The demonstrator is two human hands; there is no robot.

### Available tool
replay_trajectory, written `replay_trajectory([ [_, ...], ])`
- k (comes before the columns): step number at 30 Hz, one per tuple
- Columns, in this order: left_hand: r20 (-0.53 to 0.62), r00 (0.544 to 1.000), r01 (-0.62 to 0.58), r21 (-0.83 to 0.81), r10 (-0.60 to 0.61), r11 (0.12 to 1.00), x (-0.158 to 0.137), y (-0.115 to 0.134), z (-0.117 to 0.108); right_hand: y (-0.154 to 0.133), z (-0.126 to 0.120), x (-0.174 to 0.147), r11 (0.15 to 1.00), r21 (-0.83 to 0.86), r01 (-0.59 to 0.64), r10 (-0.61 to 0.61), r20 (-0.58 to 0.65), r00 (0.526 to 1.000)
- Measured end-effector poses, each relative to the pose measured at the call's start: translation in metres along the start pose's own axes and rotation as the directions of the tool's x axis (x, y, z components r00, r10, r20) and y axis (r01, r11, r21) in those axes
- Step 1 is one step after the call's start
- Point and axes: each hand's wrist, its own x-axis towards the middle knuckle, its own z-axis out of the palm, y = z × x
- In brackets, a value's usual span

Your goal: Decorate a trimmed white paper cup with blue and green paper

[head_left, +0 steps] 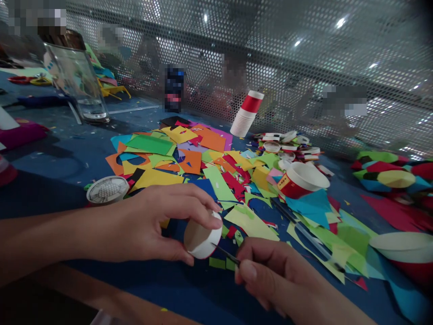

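1. The left hand (152,223) is curled around a cut paper-cup section (202,241), thumb under its rim and fingers over the top, holding it just above the blue table (61,158) at the near edge of the paper scraps (189,158).
2. The right hand (274,275) is closed in a pinch on a thin dark tool (225,253). Whether it is a blade or a pick I cannot tell. Its tip touches the cup's lower rim.
3. To do this well, I would judge: keep the left grip firm but not crushing the thin wall, steady the right wrist on the table, and work the tip along the rim with light pressure, away from the left thumb.
4. The cup section lies on its side, its round open face turned toward the right hand and slightly to the camera. Its axis runs roughly left to right.
5. The tool's long axis slants from the right hand up and left to the cup.
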Motion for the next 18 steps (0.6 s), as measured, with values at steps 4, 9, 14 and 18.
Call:
replay_trajectory([
  [4,0.009,1.0,0.022,0.015,-0.022,1.0,-0.0004,0.0018,-0.0002,0.0047,0.001,0.0024,0.999,-0.029,0.032,-0.032,-0.008,0.999],
  [9,0.019,0.999,0.032,0.005,-0.032,0.999,0.0,0.0008,-0.0001,0.0057,0.0017,0.001,1.0,-0.018,0.016,-0.016,-0.016,1.0],
  [14,0.027,0.999,0.026,-0.007,-0.026,1.0,-0.0015,-0.0003,-0.0006,0.006,0.0035,-0.0008,1.0,0.014,0.013,-0.012,-0.046,0.999],
  [18,0.042,0.999,0.026,0.039,-0.028,0.999,-0.0017,0.0019,-0.0017,0.0026,0.0027,-0.0008,1.0,-0.002,0.001,-0.001,-0.027,1.0],
])
